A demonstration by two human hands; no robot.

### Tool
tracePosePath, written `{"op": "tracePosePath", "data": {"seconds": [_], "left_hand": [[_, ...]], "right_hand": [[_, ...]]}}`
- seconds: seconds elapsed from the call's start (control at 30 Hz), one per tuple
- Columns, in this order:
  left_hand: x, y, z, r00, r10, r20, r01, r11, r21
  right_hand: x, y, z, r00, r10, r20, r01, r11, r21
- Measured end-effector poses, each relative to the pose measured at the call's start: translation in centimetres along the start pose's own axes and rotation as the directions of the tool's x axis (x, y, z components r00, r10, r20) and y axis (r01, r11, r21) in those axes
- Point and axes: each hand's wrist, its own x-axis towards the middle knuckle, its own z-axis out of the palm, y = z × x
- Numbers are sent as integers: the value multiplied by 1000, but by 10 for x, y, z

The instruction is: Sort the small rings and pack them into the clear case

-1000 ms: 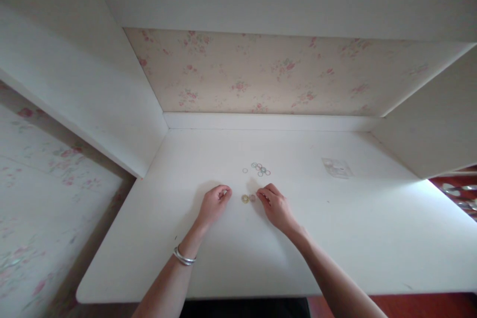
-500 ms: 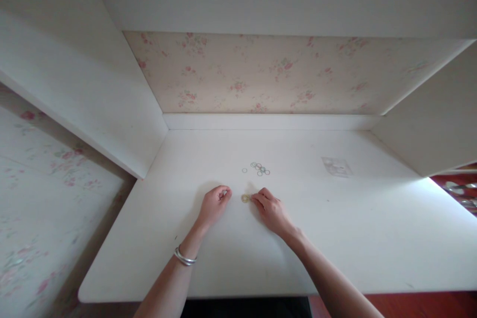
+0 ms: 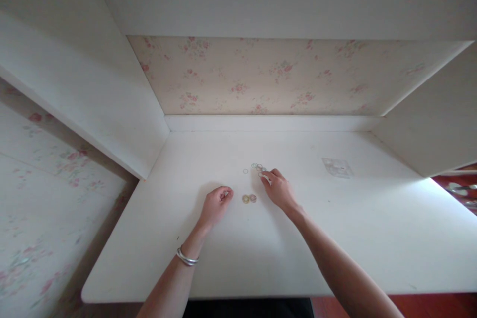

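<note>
My right hand (image 3: 278, 189) is stretched forward over the white counter (image 3: 335, 238), its fingertips (image 3: 265, 176) down on the near edge of a small scatter of loose rings (image 3: 257, 167). The fingers are bent close together there, but the rings are too small for me to tell whether my grip has 1 pinched or only touches them. 1 ring (image 3: 245, 171) lies a little apart, to the left of the scatter.

My left hand (image 3: 216, 204) rests on the counter with the fingers curled in toward the palm; whether that grip has anything in it I cannot tell. A silver bangle (image 3: 186, 257) sits on that wrist.

Between my 2 hands, just beside the left knuckles, lie 2 small stacks of rings (image 3: 249, 198), a yellowish one and a pinkish one, touching each other.

Farther right, well apart from both hands, a small clear plastic bag (image 3: 337, 167) lies flat on the counter. Floral wallpaper (image 3: 261, 77) covers the back wall.
</note>
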Motion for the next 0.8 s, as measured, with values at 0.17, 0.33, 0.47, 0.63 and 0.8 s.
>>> {"op": "tracePosePath", "data": {"seconds": [0.17,0.33,0.47,0.63,0.8], "left_hand": [[-1,0,0,1000,3,-8,-3,1000,-11],[-1,3,-1,1000,2,-4,-2,999,-40],[0,5,-1,1000,-8,-12,8,1000,-30],[-1,7,-2,1000,-11,-2,11,1000,-26],[-1,9,-2,1000,-17,10,18,999,-29]], "right_hand": [[24,-13,2,991,56,118,-36,986,-165],[34,-17,6,981,82,174,-42,974,-222],[33,-19,4,977,62,206,-14,974,-226],[17,-22,-1,977,-35,210,71,984,-164],[-16,-20,-4,972,-198,130,189,979,81]]}}
